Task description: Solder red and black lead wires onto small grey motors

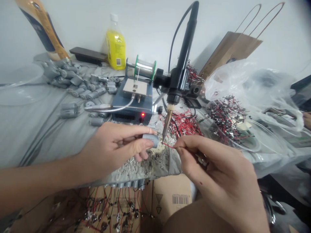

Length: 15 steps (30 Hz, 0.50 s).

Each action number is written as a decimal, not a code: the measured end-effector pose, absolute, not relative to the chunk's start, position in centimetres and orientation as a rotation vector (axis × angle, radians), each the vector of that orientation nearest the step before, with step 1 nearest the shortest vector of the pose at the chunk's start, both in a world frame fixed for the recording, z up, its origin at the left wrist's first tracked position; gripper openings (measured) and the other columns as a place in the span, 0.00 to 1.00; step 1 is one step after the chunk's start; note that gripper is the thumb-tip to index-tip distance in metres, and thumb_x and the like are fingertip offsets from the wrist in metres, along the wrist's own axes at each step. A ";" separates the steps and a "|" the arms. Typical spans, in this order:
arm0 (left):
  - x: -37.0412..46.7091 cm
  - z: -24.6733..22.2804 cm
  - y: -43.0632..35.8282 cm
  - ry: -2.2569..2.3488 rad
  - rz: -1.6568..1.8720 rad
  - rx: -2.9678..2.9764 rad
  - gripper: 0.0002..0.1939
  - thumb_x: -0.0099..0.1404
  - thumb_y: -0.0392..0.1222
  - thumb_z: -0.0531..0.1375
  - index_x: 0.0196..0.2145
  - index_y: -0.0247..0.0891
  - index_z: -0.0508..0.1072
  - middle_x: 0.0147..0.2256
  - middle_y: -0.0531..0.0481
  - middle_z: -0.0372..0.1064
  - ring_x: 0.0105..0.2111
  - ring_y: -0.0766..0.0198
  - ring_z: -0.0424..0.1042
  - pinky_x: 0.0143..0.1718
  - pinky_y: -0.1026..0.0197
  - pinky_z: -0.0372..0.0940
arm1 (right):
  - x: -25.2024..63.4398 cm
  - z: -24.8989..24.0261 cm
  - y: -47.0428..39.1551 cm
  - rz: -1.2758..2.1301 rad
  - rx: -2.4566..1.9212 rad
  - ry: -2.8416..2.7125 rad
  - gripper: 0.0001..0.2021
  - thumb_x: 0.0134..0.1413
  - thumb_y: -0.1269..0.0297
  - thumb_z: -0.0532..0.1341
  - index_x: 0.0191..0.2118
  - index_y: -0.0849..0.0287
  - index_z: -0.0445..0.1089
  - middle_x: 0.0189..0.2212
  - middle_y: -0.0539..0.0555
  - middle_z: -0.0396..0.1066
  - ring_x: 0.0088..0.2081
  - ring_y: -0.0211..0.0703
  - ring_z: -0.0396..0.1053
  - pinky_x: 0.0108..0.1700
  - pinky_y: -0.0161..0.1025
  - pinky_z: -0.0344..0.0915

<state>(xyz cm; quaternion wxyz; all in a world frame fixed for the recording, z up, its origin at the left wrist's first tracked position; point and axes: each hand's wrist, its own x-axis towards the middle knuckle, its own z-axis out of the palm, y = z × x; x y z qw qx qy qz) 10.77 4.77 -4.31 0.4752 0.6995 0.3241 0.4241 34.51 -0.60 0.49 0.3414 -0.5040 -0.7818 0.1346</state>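
A small grey cylindrical motor [151, 141] is pinched between the thumb and fingers of my left hand [123, 140], its end facing the soldering tip. My right hand [209, 165] pinches a thin red wire [168, 146], whose free end reaches close to the tip. The soldering iron [167, 124] hangs tip-down from a black stand, between my hands. Whether the wire touches the motor or the tip is too small to tell. Behind my left hand sits a blue solder feeder [132, 111] with a lit red light and a solder spool [145, 67].
Grey motors [85, 90] are piled at the left back. Red wires [187, 124] lie behind the iron, with dark-and-red parts [227, 113] farther right beside a plastic bag [257, 87]. A yellow bottle [116, 48] stands behind. Below the table edge, a cardboard box [170, 194] bears wired motors.
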 end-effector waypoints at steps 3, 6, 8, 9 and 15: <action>10.9 -4.3 4.7 0.770 1.048 1.733 0.10 0.72 0.37 0.65 0.48 0.40 0.84 0.28 0.58 0.82 0.22 0.72 0.80 0.29 0.78 0.76 | 34.4 0.3 -0.4 0.348 -1.327 -2.001 0.07 0.68 0.69 0.61 0.37 0.57 0.74 0.27 0.43 0.72 0.27 0.28 0.68 0.29 0.27 0.64; 11.0 -4.4 4.7 0.750 1.062 1.732 0.10 0.72 0.36 0.65 0.48 0.39 0.84 0.27 0.58 0.82 0.21 0.71 0.80 0.28 0.79 0.76 | 34.3 0.4 -0.2 0.362 -1.322 -2.009 0.07 0.68 0.68 0.60 0.36 0.56 0.74 0.27 0.44 0.72 0.26 0.29 0.67 0.29 0.27 0.65; 10.8 -4.5 4.9 0.743 1.066 1.744 0.10 0.72 0.36 0.65 0.48 0.40 0.84 0.27 0.58 0.82 0.21 0.71 0.80 0.29 0.79 0.76 | 34.5 0.5 -0.5 0.346 -1.328 -2.042 0.08 0.70 0.66 0.60 0.38 0.55 0.75 0.29 0.45 0.76 0.28 0.30 0.72 0.30 0.28 0.68; 10.7 -4.6 4.9 0.741 1.062 1.755 0.10 0.72 0.36 0.65 0.49 0.40 0.84 0.27 0.58 0.82 0.21 0.71 0.80 0.29 0.78 0.76 | 34.8 0.6 -0.9 0.328 -1.341 -2.078 0.08 0.71 0.65 0.60 0.40 0.55 0.77 0.32 0.47 0.79 0.30 0.32 0.75 0.32 0.29 0.71; 9.3 -4.0 5.0 0.789 0.924 1.727 0.12 0.72 0.38 0.64 0.50 0.40 0.84 0.25 0.55 0.80 0.21 0.67 0.79 0.27 0.73 0.76 | 38.4 0.1 -5.8 0.174 -1.259 -2.077 0.16 0.67 0.55 0.68 0.58 0.44 0.77 0.46 0.55 0.80 0.46 0.49 0.80 0.39 0.40 0.80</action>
